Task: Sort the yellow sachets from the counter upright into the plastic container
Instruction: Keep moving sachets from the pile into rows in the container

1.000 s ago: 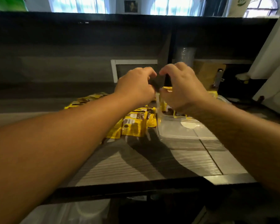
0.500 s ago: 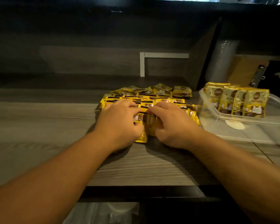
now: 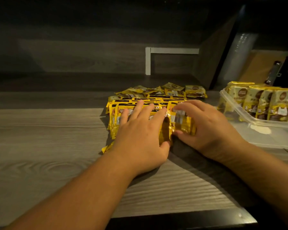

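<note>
Forearms reach in from 7 and 5 o'clock across the grey wood-grain desk (image 3: 40, 133). The left hand (image 3: 140, 133) lies palm down with fingers nearly straight and spread, flat on the flat sachets (image 3: 121, 112), its thumb tucked at the near edge of one of them. The right hand (image 3: 209, 128) is curled: fingers bend over the far edge of a sachet and the thumb presses its near edge, so it grips that packet at the right end of the row. The flat sachets lie overlapped face down in a row at the centre of the view, their long axes running near to far, toward 12 o'clock, with barcode panels showing. Beyond them, at 12 o'clock, loose sachets (image 3: 176, 92) lie scattered at mixed angles. At 3 o'clock sits the clear plastic container (image 3: 239, 113), well apart from the left hand and near the right. Inside it upright sachets (image 3: 263, 103) stand on end in a row along its far side, long axes vertical, printed faces turned toward the camera. A white frame (image 3: 156, 52) marks the back wall at 12 o'clock.
</note>
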Tool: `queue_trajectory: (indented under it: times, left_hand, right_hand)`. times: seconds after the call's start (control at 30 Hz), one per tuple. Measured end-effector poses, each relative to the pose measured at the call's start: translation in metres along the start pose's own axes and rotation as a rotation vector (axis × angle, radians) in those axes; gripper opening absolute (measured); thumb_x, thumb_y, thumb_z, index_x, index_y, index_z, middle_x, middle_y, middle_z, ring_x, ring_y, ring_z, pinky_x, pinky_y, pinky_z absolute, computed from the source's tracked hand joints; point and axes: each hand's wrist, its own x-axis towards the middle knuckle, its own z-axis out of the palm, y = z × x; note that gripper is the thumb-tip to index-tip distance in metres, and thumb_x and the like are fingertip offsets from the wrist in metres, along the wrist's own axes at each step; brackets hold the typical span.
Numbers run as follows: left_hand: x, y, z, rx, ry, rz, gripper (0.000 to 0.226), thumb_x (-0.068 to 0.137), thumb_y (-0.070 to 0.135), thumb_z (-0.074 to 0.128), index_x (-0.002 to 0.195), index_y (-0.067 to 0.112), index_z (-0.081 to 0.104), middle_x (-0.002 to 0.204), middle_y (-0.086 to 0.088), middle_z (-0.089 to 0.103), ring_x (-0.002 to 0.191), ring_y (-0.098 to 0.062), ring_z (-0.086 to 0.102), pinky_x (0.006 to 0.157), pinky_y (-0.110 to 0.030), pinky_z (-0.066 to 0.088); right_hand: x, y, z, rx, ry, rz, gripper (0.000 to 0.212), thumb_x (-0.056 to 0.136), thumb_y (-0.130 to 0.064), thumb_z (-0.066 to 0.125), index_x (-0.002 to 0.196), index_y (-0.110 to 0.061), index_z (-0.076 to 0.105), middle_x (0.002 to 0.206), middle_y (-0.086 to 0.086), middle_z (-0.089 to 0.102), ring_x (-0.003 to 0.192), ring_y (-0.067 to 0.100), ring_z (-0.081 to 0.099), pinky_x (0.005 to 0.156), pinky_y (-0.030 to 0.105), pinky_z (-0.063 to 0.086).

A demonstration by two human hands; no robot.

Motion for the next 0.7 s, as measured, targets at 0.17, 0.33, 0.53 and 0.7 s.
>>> queue_trajectory:
  times: [0.17, 0.33, 0.53, 0.7]
  left_hand:
    - [0.002, 0.004, -0.003, 0.040, -0.002, -0.008, 0.077, 0.085, 0.069, 0.049, 0.152, 0.039, 0.025, 0.166, 0.006, 0.006, 0.152, -0.018, -0.009, 0.122, -0.053, 0.001]
    - [0.006, 0.010, 0.001, 0.078, -0.056, -0.028, 0.085, 0.086, 0.063, 0.051, 0.156, 0.035, 0.012, 0.167, 0.006, 0.005, 0.153, -0.017, -0.004, 0.122, -0.054, 0.005]
    - [0.005, 0.014, 0.001, 0.059, -0.019, -0.042, 0.085, 0.088, 0.049, 0.057, 0.157, 0.031, 0.011, 0.167, 0.004, 0.008, 0.153, -0.015, 0.002, 0.123, -0.050, 0.007]
    - [0.004, 0.014, 0.002, 0.023, 0.044, -0.073, 0.073, 0.093, 0.049, 0.046, 0.157, 0.032, 0.016, 0.166, 0.004, 0.012, 0.152, -0.014, 0.006, 0.123, -0.047, 0.009]
  right_hand:
    - [-0.001, 0.004, -0.006, 0.112, 0.287, 0.105, 0.039, 0.081, -0.032, 0.071, 0.117, -0.021, 0.063, 0.106, -0.001, 0.070, 0.085, 0.019, 0.066, 0.070, 0.032, 0.055]
    - [0.000, 0.002, -0.009, 0.153, -0.028, 0.040, 0.035, 0.082, -0.047, 0.067, 0.115, -0.035, 0.065, 0.123, -0.012, 0.059, 0.110, 0.006, 0.051, 0.089, 0.017, 0.039]
    - [-0.002, -0.004, -0.024, 0.083, -0.200, -0.054, 0.069, 0.081, -0.021, 0.068, 0.144, -0.030, 0.043, 0.161, -0.010, 0.012, 0.149, 0.011, 0.003, 0.113, 0.023, 0.015]
    - [-0.001, -0.002, -0.034, -0.019, -0.407, -0.100, 0.083, 0.080, -0.020, 0.071, 0.152, -0.021, 0.030, 0.162, -0.009, -0.012, 0.146, 0.013, -0.023, 0.118, 0.034, 0.006]
